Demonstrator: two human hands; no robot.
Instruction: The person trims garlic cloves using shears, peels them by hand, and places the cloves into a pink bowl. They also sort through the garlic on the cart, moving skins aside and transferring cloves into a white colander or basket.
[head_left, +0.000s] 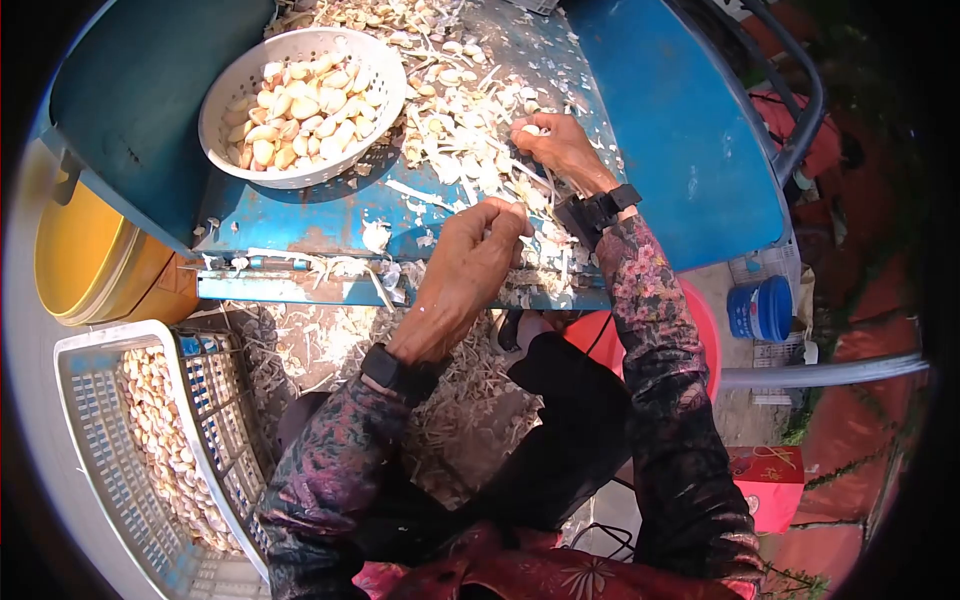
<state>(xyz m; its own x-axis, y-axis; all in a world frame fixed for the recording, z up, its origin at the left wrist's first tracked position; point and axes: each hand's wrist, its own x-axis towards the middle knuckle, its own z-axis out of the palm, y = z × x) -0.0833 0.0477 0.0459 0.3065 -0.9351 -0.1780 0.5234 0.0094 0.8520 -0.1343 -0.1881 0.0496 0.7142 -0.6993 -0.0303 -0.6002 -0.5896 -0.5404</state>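
A blue counter [690, 130] fills the upper part of the view, its paint scuffed and its near edge strewn with scraps. Below it to the left, a pale crate [100, 450] stands on the ground with a deep layer of garlic along one side. A yellow tub [85, 250] sits just beyond the crate, under the counter's corner. On the counter to the left is a white perforated bowl [215, 110], roughly half full of bare, cream-coloured garlic. Beside it, a loose heap of skins [460, 110] spreads across the middle of the counter and spills over the edge onto the ground. The left hand [465, 270] rests at the counter's near edge among the skins, with its fingers curled in against the thumb. Whether this grip encloses anything cannot be told. The right hand [565, 150] lies farther back on the heap, its grip pinching a single white clove [531, 129] between thumb and fingertips, just above the counter. A small blue pail [762, 308] stands well apart on the ground to the right. Judging by the filled bowl and thick heap of skins, much peeling is done, but the crate suggests plenty is left.
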